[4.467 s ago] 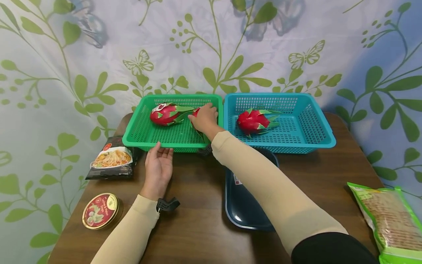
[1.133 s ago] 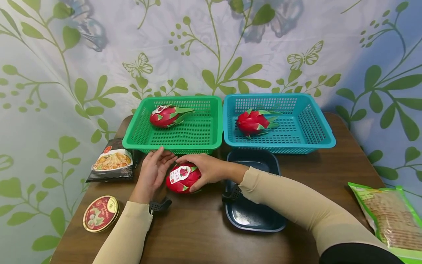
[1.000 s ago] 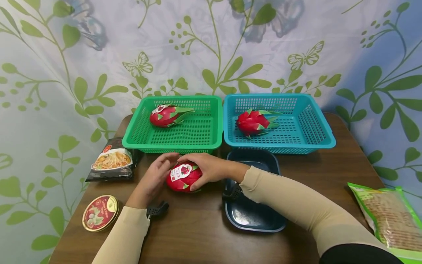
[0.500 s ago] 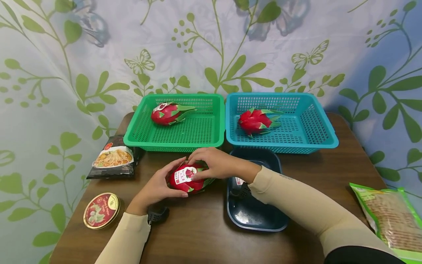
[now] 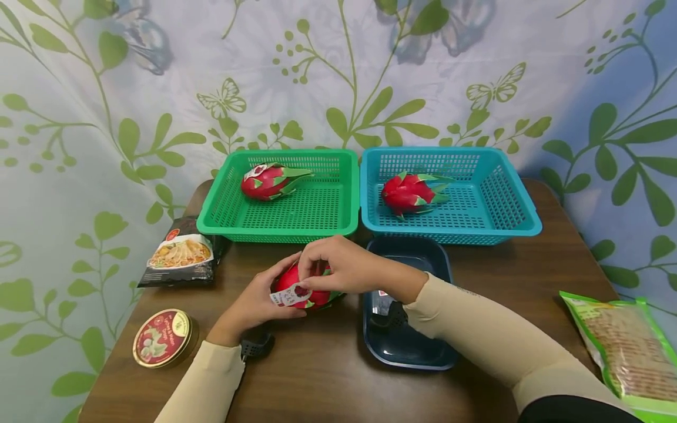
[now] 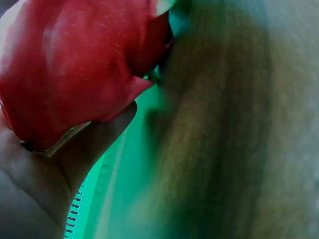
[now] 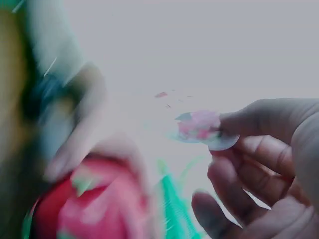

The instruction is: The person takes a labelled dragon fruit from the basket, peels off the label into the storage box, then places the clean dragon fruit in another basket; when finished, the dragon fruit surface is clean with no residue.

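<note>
My left hand (image 5: pixel 252 304) grips a red dragon fruit (image 5: pixel 287 277) above the table, fingers and thumb round its left end; the left wrist view shows the thumb against the red skin (image 6: pixel 75 64). Between thumb and fingertip, my right hand (image 5: pixel 346 267) pinches the edge of a white printed sticker (image 5: pixel 285 296). In the head view the sticker lies across the front of the fruit, lifted at the pinched end. The right wrist view is blurred and shows the sticker (image 7: pixel 197 129) in the fingertips; whether it still touches the fruit I cannot tell.
A green basket (image 5: pixel 280 231) holds a stickered dragon fruit (image 5: pixel 268 183); the blue basket (image 5: pixel 449 232) holds another (image 5: pixel 408 194). Partly under my right forearm stands a dark tray (image 5: pixel 412 349). A black food packet (image 5: pixel 182 255) and round tin (image 5: pixel 162 339) lie left, a green-edged bag (image 5: pixel 624 346) right.
The dragon fruit came out of the green basket in my right hand. My left hand has since taken hold of it, and my right fingers have moved to the sticker and lifted its edge.
</note>
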A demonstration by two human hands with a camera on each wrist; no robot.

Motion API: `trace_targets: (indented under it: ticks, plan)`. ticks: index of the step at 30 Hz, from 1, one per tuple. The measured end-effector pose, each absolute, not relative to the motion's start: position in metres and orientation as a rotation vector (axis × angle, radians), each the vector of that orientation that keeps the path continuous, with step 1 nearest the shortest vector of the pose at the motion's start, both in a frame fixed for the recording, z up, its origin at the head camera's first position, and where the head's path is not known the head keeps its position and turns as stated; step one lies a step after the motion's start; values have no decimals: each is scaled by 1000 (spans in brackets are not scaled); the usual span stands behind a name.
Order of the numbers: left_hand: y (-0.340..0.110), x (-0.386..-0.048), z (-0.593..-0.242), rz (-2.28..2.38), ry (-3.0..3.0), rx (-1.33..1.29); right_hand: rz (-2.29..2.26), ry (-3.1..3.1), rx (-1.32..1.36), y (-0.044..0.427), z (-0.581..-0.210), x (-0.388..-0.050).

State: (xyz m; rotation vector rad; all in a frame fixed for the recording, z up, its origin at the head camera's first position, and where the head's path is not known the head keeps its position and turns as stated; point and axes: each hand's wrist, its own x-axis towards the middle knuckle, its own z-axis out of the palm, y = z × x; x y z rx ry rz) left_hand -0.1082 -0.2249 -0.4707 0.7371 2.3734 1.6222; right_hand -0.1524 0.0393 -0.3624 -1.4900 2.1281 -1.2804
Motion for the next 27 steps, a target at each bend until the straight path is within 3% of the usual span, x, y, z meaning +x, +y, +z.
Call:
trace_targets:
  ticks: [7,14,27]
  plan:
    - [-216,-102,-444,1650,2341,814,-1523,1954,-1190,110,-325,-144]
    - [-215,-97,-438,1626,2379,803,-1225,2158,-825,193,-357,-137]
    - [-215,-98,-443,1643,2375,762,-693,2483,-669,164,-406,-116]
